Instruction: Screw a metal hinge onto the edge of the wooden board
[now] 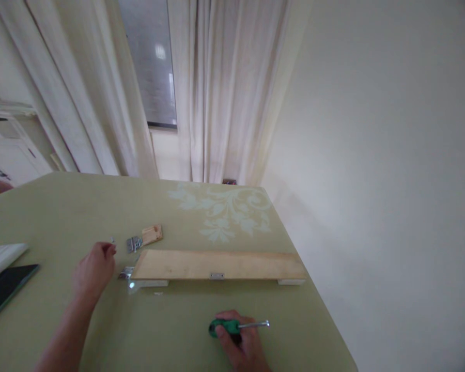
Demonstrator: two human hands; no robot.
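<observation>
Right hand (245, 345) wrapped round green-handled steel screwdriver (236, 326), shaft toward 3 o'clock for reach; left hand (94, 270) pinching small silver screw (112, 241) at 9 o'clock of long pale wooden board (219, 265).

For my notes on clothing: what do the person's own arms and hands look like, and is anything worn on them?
Both hands are bare: no gloves, rings or watch show on the left hand or right hand. The left forearm is uncovered, with no sleeve in view.
</observation>
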